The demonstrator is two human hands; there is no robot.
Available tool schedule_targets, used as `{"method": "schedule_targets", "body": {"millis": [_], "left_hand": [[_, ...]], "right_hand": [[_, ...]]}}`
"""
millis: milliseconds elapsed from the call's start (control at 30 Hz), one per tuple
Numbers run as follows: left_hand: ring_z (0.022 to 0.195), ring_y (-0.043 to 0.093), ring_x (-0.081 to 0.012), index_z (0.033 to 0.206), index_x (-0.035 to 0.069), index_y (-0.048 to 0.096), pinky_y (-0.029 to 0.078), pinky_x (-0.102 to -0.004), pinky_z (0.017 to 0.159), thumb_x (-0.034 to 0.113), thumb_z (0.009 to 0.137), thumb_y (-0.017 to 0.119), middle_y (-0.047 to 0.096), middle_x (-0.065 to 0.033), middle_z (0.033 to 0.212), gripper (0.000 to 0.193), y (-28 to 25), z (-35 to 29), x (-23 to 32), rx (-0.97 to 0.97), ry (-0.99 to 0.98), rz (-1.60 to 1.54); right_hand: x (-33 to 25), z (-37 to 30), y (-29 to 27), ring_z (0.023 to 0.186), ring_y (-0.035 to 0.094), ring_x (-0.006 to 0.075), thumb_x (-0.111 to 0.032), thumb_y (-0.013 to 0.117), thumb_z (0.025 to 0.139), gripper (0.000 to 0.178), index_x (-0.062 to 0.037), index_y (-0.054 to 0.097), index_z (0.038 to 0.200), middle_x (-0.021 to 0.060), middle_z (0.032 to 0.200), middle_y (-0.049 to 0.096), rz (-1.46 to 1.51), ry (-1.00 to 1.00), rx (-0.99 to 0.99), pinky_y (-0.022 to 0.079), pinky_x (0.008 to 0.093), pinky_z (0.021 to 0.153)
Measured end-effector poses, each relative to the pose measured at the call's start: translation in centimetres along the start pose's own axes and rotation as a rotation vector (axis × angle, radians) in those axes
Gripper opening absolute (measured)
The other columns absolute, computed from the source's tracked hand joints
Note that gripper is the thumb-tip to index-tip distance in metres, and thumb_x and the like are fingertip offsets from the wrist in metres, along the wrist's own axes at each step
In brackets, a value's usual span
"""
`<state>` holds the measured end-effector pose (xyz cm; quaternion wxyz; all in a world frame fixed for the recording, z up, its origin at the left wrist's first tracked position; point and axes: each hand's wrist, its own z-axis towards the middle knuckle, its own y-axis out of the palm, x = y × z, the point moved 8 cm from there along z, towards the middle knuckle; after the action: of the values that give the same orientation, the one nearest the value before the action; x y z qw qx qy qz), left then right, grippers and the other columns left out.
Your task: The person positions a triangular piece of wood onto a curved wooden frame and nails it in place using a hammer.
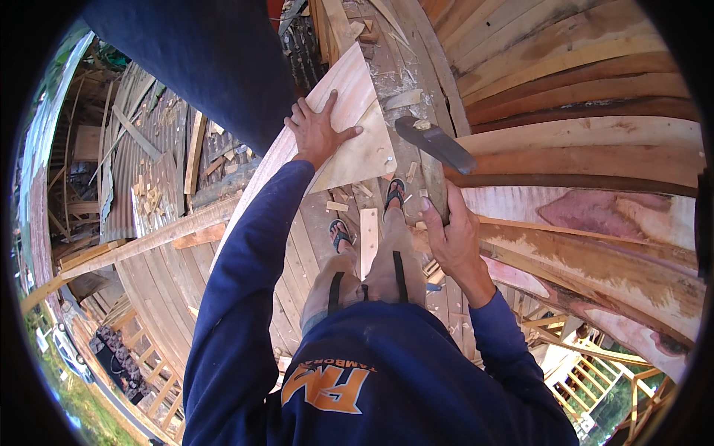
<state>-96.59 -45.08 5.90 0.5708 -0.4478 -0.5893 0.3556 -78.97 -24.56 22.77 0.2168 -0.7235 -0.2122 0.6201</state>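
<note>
An open-air timber worksite: rough planks [580,78] curve up beyond the right hand [457,238]; corrugated sheets [125,182] and wood offcuts [151,197] lie left of the left hand [320,132] (grass [93,409] shows farther out, past the floorboards [160,290]).

"What covers the torso in this view from above?"

"A navy long-sleeved top [446,372], its plain sleeves [242,253] reaching toward the wrists."

"And across the front?"

"A print [335,390] in bold orange lettering, edged in white (a smaller orange line arcs beside it)."

"Below the hem?"

"Tan legwear [413,281], a dark strip [400,276] along each thigh, with dark-strapped sandals [340,235]. Left hand [318,134] and right hand [455,239] are bare."
</note>
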Motion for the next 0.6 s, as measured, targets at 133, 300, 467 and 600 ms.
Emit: {"method": "schedule_targets", "body": {"millis": [133,300,467,600], "left_hand": [[0.138,0.022,-0.0551,0.152,0.030,0.038,0.019,-0.0735,0.104,0.077,0.066,0.072,0.026,-0.0386,0.147,0.104,-0.2,0.1,0.2,0.012,0.002,0.019],[0.138,0.023,-0.0533,0.152,0.030,0.038,0.020,-0.0730,0.103,0.078,0.065,0.071,0.027,-0.0375,0.147,0.104,0.7,0.0,0.1,0.011,0.015,0.021],[0.137,0.023,-0.0530,0.150,0.031,0.039,0.020,-0.0731,0.103,0.073,0.065,0.075,0.029,-0.0343,0.144,0.101,0.1,0.0,-0.2,0.040,0.009,-0.006],[0.136,0.024,-0.0525,0.151,0.032,0.038,0.020,-0.0724,0.103,0.073,0.066,0.075,0.029,-0.0335,0.144,0.102,0.0,-0.1,-0.3,0.039,0.003,-0.004]], "right_hand": [[-0.2,-0.8,-0.1,0.075,0.066,0.0398,-0.015,0.056,0.098,0.032,0.0033,0.045,0.121,0.0257,0.090,0.065,-0.053,-0.169,0.094,0.050,0.0445,0.066],[5.8,-0.7,3.8,0.085,0.063,0.0497,-0.014,0.054,0.098,0.027,0.0023,0.043,0.116,0.0303,0.090,0.064,-0.252,0.094,-0.181,0.049,0.0516,0.073],[2.5,-1.1,1.6,0.087,0.064,0.0485,-0.015,0.055,0.098,0.030,0.0013,0.046,0.122,0.0298,0.092,0.065,-0.071,0.047,-0.030,0.050,0.0486,0.071],[2.6,-0.2,1.8,0.087,0.065,0.0480,-0.014,0.055,0.098,0.032,0.0011,0.046,0.125,0.0292,0.092,0.066,-0.076,0.080,-0.048,0.050,0.0473,0.072]]}}
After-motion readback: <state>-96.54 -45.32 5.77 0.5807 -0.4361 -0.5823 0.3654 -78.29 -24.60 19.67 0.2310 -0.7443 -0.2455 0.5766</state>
